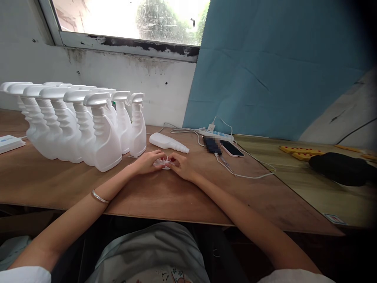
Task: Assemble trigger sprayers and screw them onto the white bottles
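Both hands meet on the table over a small, round, whitish piece [166,168], mostly covered by the fingers, so its kind is unclear. My left hand [147,162] curls its fingers at the left side of it, with thumb and fingertips pinched in. From the right, my right hand [184,166] grips it with bent fingers. Just behind the hands a white plastic bottle [166,141] lies on its side, its threaded neck pointing right and without a spray head. To the left stand several white spray bottles [106,143] in close rows, trigger heads on.
A power strip [216,135] with white cables lies at the back of the brown table [165,200]. Near it are a phone [232,149] and a dark blurred item [212,145]. At far right, a black object [341,168] rests by yellow pieces [302,151].
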A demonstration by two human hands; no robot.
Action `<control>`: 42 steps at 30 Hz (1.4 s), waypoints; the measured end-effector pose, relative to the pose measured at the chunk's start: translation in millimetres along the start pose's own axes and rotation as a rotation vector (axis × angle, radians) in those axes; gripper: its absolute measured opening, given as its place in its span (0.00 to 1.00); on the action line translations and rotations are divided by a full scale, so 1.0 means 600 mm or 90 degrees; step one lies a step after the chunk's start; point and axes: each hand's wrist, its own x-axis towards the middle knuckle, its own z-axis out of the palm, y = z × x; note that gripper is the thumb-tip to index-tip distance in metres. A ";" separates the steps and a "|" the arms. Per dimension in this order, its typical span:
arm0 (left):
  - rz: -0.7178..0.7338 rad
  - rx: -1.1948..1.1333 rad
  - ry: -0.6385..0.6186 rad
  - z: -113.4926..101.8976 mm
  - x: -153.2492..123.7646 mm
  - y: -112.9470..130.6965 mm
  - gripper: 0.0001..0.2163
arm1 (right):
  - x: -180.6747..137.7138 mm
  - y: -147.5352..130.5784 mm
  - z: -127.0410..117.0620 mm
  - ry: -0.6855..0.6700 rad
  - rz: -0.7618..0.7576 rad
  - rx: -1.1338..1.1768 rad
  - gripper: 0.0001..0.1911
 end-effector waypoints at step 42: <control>0.014 0.067 -0.022 -0.001 -0.003 0.014 0.14 | -0.012 0.019 0.008 0.034 -0.091 -0.088 0.17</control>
